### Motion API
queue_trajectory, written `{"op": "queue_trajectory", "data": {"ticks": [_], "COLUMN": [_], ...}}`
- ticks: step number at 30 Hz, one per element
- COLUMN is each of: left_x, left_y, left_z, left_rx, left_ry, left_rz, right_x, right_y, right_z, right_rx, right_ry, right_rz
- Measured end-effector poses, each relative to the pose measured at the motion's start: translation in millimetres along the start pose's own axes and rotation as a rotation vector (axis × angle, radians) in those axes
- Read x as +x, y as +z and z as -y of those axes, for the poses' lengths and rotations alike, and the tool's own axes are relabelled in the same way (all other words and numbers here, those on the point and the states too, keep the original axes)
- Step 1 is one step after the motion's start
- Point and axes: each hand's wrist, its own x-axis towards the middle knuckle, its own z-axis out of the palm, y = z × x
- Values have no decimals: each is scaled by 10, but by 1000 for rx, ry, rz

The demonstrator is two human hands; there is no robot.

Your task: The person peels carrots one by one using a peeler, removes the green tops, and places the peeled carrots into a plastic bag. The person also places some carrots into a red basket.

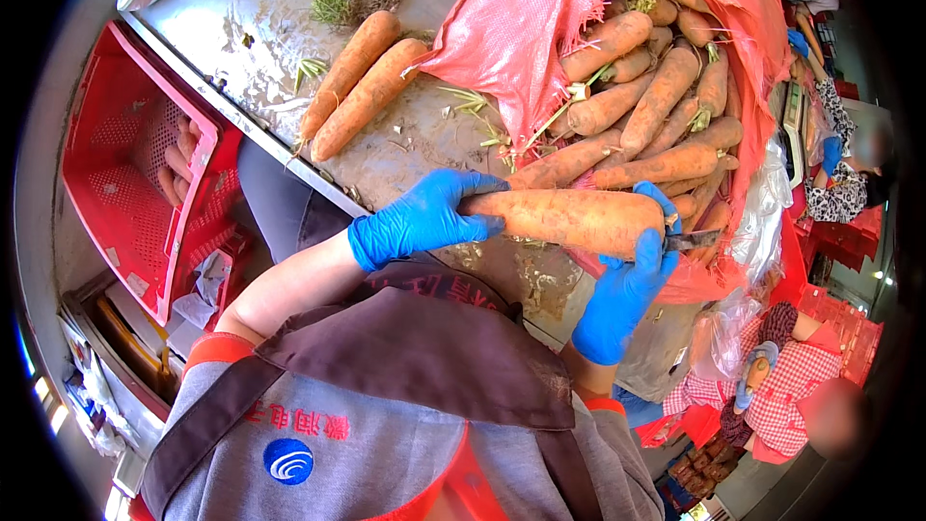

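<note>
A large carrot [579, 218] lies level between my two blue-gloved hands. My left hand [438, 215] grips its narrow end at the left. Around the thick end at the right, my right hand [629, 275] has its fingers closed; it also holds a small knife [692, 239], whose blade points right past the carrot's top. The knife's handle is hidden in the glove. Just beyond, an open red woven sack [506, 36] spills many soil-marked carrots [660, 98]. Two more carrots [370, 98] rest side by side on the metal table [405, 152], left of the sack.
Beside the table's left edge stands a red plastic crate [119, 159] with several carrots inside. Cut green tops [340, 9] and soil litter the tabletop. Clear plastic bags [759, 210] lie right of the sack. Co-workers [781, 391] are at the right, one holding a carrot.
</note>
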Motion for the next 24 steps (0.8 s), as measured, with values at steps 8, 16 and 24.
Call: {"op": "queue_trajectory", "data": {"ticks": [8,16,24], "left_x": [-7,-21,-59], "left_y": [7,-2,51], "left_z": [102,91,92], "left_rx": [-1,-7,-88], "left_ry": [31,42,-44], "left_rz": [-24,-6,36], "right_x": [-43,-42,-6], "right_y": [13,37,7], "right_z": [8,59,77], "right_rx": [13,-43,-35], "right_ry": [-18,-48,-43], "right_rz": [41,68,58]}}
